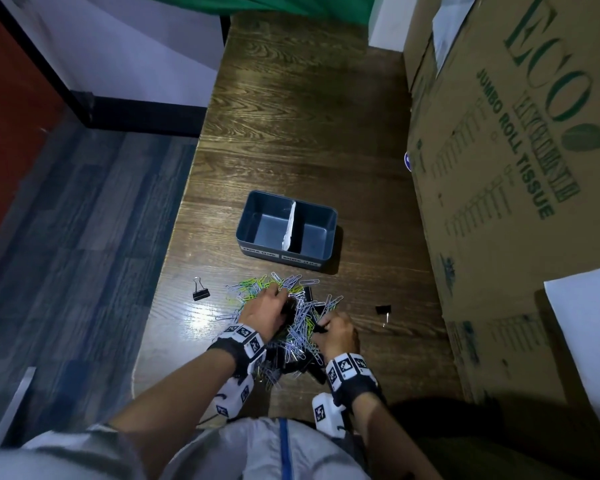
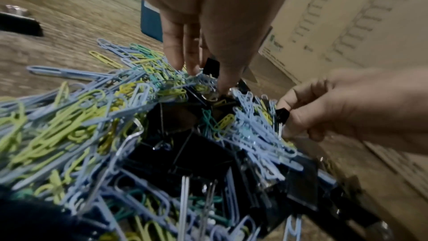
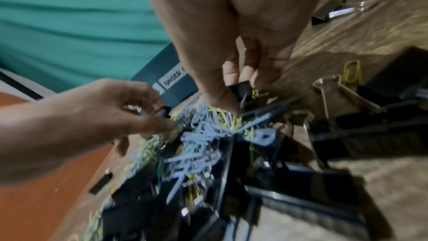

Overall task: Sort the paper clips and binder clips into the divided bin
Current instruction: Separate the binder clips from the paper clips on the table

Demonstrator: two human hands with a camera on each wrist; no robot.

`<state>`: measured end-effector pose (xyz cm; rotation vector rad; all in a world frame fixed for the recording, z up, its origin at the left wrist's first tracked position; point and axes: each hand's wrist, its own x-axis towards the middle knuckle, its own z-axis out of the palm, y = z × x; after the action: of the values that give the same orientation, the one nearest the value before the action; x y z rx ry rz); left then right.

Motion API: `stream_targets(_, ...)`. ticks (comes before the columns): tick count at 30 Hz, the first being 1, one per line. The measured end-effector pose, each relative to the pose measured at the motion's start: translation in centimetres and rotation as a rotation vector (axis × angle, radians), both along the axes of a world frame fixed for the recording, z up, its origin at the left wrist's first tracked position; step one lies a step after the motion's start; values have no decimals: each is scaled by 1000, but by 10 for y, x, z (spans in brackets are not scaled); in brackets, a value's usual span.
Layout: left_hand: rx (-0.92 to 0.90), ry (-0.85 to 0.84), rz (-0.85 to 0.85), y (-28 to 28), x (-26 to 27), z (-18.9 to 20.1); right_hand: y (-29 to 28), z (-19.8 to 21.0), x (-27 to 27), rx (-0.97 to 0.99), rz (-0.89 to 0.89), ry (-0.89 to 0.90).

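Note:
A tangled pile of blue, yellow and green paper clips (image 1: 293, 306) mixed with black binder clips lies on the wooden table near me. My left hand (image 1: 280, 306) reaches into the pile and pinches a small black binder clip (image 2: 211, 67). At the pile's right side my right hand (image 1: 321, 328) pinches another small black binder clip (image 3: 241, 89). Beyond the pile stands the dark blue bin (image 1: 243, 220), split by a white paper divider (image 1: 289, 226). Both its halves look bare, and white labels run along its front wall.
One loose binder clip (image 1: 201, 292) lies left of the pile, another (image 1: 384, 310) to its right. A tall cardboard box (image 1: 506, 174) walls off the table's right side. The table edge (image 1: 174, 237) drops to the floor on the left.

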<state>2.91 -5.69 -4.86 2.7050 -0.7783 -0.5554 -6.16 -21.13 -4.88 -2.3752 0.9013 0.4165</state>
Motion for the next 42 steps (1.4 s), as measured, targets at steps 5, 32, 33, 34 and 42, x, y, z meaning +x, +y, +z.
stream_targets(5,-252,51,210,35,11,16,-10,13,7,120,48,21)
stream_targets(32,-21,-192,162,113,-2,20,-84,34,7,374,60,21)
stream_targets(33,-51,-196,93,102,-5,18,-77,33,6,427,59,13)
stream_targets(34,-69,-183,22,90,-8,17,-72,32,6,464,52,4)
stream_targets(42,62,-48,-257,17,-19,13,-102,28,18,227,-281,-157)
